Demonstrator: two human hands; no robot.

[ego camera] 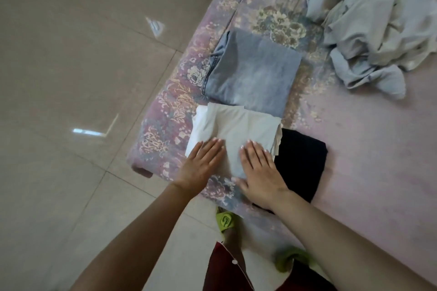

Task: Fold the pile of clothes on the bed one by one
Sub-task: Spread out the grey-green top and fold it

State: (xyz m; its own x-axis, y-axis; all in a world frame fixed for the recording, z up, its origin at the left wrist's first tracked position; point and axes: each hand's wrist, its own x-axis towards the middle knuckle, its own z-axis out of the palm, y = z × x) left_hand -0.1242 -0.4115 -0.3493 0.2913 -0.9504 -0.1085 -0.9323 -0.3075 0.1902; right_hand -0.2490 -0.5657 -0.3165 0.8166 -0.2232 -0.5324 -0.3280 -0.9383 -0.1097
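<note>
A folded white garment (pixel 238 125) lies near the bed's front corner. My left hand (pixel 201 163) lies flat on its left part, fingers straight. My right hand (pixel 257 172) presses flat on its right part, thumb at the near edge. Folded blue jeans (pixel 250 71) lie just beyond the white piece. A folded black garment (pixel 302 160) lies to its right, partly under my right wrist. The unfolded pile of pale grey-blue clothes (pixel 373 23) sits crumpled at the far right of the bed.
The bed has a pink floral cover (pixel 366 172); its edge runs diagonally at the left, with a shiny tiled floor (pixel 71 78) beyond. My feet in green slippers (pixel 224 220) stand by the bed's near edge.
</note>
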